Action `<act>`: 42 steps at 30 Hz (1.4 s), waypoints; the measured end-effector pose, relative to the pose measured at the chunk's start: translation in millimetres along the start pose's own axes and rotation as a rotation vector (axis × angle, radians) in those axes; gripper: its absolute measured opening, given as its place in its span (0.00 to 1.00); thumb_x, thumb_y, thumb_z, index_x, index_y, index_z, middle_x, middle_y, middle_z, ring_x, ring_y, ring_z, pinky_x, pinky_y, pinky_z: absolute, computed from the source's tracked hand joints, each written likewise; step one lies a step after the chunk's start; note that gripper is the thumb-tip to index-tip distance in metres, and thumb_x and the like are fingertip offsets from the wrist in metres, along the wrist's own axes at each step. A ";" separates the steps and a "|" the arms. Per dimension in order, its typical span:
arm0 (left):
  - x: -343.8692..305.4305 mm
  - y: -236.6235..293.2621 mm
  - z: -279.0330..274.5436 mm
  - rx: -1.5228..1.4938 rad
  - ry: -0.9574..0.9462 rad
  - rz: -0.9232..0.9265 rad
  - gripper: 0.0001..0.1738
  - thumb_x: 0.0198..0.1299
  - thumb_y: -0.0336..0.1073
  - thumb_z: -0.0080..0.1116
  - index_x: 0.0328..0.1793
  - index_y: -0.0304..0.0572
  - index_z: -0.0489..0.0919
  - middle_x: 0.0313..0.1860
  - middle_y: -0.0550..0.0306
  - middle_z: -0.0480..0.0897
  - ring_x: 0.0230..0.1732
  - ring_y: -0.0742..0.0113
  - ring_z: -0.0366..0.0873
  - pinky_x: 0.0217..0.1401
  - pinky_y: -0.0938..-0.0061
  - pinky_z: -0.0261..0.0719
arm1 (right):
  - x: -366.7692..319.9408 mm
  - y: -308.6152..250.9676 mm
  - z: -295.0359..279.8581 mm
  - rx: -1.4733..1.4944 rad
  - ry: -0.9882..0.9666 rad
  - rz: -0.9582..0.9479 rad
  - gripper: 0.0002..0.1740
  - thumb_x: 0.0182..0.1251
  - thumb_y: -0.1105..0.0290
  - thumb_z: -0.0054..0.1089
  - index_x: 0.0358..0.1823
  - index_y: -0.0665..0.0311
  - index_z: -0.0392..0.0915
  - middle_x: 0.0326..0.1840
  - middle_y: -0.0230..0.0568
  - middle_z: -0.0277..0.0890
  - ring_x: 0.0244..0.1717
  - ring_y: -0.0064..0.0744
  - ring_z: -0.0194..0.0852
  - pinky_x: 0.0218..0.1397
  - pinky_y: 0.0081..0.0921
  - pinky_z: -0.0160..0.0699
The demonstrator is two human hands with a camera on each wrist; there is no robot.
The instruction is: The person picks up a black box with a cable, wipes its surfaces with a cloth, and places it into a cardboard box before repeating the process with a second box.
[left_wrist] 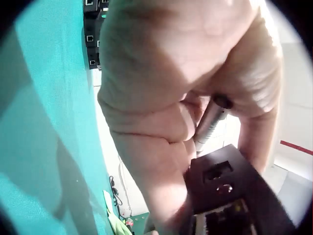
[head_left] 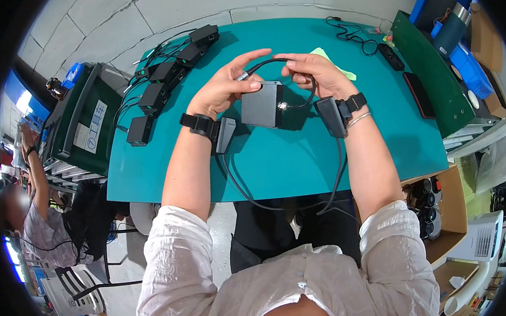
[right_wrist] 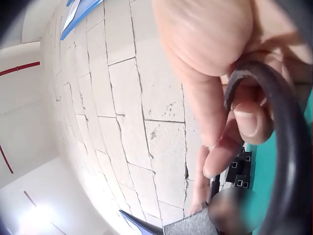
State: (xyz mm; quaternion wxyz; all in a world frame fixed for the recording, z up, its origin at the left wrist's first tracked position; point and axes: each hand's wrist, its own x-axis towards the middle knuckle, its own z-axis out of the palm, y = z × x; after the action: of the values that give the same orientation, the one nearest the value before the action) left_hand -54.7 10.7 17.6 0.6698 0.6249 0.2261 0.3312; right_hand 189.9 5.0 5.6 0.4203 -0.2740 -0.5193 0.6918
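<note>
My left hand [head_left: 224, 86] grips a black rectangular box [head_left: 260, 107] above the table, thumb over its top corner. Between that thumb and the forefinger lies the silver cable connector [head_left: 242, 77], a metal cylinder also visible in the left wrist view. Small openings show in the box's end face [left_wrist: 225, 188] there. From a metal fitting [head_left: 283, 106] on the box's right side, a black cable [head_left: 312, 89] loops up and over to the connector. My right hand [head_left: 317, 74] pinches this cable near the top of its loop, thumb and fingers bent around it.
Several similar black boxes [head_left: 153, 97] with cables stand in a row at the table's left. A phone [head_left: 419, 95], a black power strip [head_left: 391, 57] and a yellow-green cloth [head_left: 340, 67] lie at the right. Green cabinets flank the teal table [head_left: 151, 180]; another person sits at far left.
</note>
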 end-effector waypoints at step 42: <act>13.5 -24.2 -56.4 -0.661 0.751 -0.090 0.13 0.62 0.32 0.59 0.44 0.30 0.70 0.40 0.47 0.75 0.39 0.58 0.81 0.35 0.70 0.87 | -11.7 3.1 -70.9 0.411 0.834 -0.660 0.37 0.69 0.81 0.47 0.73 0.71 0.38 0.61 0.59 0.65 0.49 0.49 0.79 0.44 0.32 0.84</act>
State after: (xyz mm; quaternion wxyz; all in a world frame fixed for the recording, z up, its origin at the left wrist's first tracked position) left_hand -82.1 59.3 -11.4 0.7180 0.2067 0.3612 0.5579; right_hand 252.6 29.2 -20.0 0.8283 -0.2597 -0.2222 0.4439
